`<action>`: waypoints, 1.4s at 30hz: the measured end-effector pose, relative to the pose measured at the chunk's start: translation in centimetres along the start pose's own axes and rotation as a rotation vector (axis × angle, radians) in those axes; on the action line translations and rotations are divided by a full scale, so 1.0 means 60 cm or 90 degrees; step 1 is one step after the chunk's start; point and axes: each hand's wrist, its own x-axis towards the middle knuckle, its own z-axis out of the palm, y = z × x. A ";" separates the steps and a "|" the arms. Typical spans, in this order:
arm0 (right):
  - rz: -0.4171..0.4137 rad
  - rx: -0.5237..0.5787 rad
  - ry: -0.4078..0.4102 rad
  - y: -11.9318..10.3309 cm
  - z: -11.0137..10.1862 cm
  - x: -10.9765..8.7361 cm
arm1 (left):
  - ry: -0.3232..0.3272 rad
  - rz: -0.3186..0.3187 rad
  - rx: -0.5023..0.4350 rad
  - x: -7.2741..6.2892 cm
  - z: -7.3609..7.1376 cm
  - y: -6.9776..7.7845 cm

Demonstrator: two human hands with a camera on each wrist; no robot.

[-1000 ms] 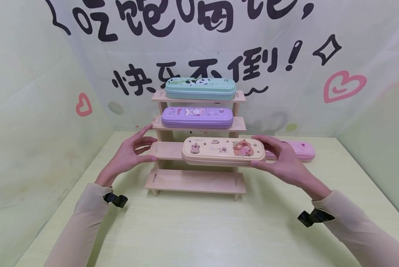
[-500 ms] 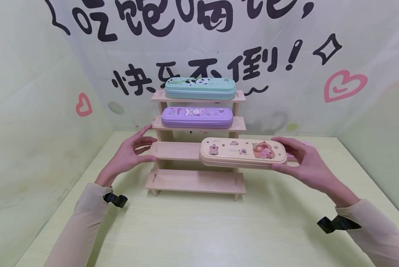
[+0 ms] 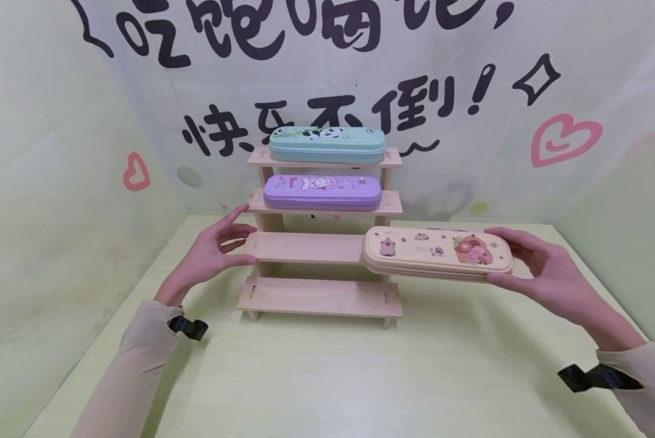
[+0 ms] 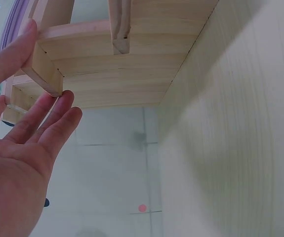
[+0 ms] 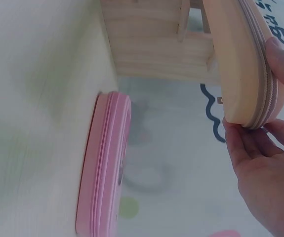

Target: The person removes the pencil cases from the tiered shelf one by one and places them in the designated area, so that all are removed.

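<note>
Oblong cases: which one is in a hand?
The cream oblong case, gripped by the right hand; no hand holds the turquoise case, purple case or pink case.

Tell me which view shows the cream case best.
The head view: the printed lid of the cream case lies almost fully in sight, the right hand at one end. The right wrist view shows its underside and zipped edge, cropped at the top; the left wrist view lacks it.

The right wrist view's top edge crops the cream case (image 5: 237, 66).
</note>
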 end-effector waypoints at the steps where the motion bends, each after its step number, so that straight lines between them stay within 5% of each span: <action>1: 0.003 -0.001 -0.001 0.002 -0.006 -0.003 | 0.000 0.000 -0.001 0.000 0.000 0.000; 20: 0.085 -0.021 0.022 0.097 -0.102 -0.054 | 0.000 0.000 0.001 -0.002 -0.002 0.002; 42: 0.136 -0.059 -0.077 0.193 -0.096 -0.064 | 0.001 -0.003 0.008 -0.001 0.000 0.004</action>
